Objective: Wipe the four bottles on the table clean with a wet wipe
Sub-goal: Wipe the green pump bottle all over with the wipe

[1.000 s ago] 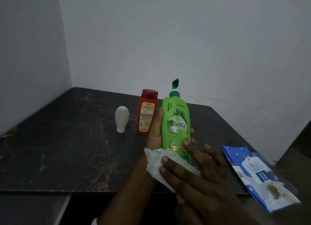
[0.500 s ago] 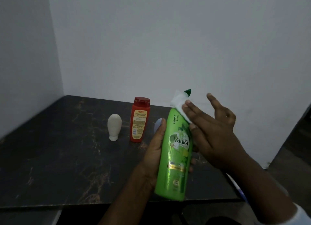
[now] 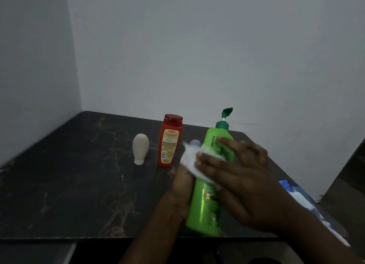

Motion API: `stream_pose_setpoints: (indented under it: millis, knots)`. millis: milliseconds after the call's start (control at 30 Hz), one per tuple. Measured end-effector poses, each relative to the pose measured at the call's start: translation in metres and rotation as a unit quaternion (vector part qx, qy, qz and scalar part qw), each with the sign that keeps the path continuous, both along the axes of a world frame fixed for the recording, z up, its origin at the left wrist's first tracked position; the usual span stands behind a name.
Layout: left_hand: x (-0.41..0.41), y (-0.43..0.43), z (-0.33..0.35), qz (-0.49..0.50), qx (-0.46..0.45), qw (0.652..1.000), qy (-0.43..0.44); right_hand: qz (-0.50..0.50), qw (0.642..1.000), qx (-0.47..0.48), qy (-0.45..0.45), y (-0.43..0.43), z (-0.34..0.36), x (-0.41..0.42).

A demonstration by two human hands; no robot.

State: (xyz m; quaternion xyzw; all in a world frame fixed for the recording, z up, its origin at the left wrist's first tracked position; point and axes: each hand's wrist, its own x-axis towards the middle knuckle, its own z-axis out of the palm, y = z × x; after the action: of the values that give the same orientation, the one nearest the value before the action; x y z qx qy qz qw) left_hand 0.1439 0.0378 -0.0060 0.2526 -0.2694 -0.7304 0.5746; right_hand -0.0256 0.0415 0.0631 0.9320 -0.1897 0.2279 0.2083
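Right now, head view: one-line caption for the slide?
Left hand holds the tilted green pump bottle while the right hand presses a white wipe against its front.

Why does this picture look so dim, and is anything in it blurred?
Head view: weak, greyish light throughout; the right hand and the white wet wipe are smeared by motion blur; the red plastic bottle looks sharper; a pale glare streak runs down the green plastic pump bottle.

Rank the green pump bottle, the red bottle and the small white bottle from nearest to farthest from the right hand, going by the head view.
1. The green pump bottle, directly under the right hand.
2. The red bottle, standing to the left.
3. The small white bottle, farther left still.
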Motion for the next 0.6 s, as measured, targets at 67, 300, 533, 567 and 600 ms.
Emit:
stream_pose_setpoints:
  millis: [67, 300, 533, 567, 600]
  knots:
    - [-0.007, 0.002, 0.007, -0.030, -0.044, 0.998, 0.044, -0.100, 0.995, -0.012, -0.025, -0.010, 0.010, 0.002]
    - [0.000, -0.003, 0.007, -0.047, -0.073, 0.996, 0.019, -0.097, 0.991, 0.047, -0.079, -0.017, 0.016, 0.005]
    - [0.017, -0.003, 0.012, -0.004, -0.048, 0.993, 0.109, 0.079, 0.995, 0.031, 0.051, 0.010, 0.000, -0.006]
    - [0.018, -0.003, 0.015, -0.024, -0.020, 0.993, 0.112, 0.090, 0.994, 0.014, 0.064, 0.012, 0.000, -0.007]
    - [0.017, -0.001, 0.019, -0.045, -0.014, 0.993, 0.113, 0.095, 0.993, 0.006, 0.066, 0.013, 0.001, -0.008]
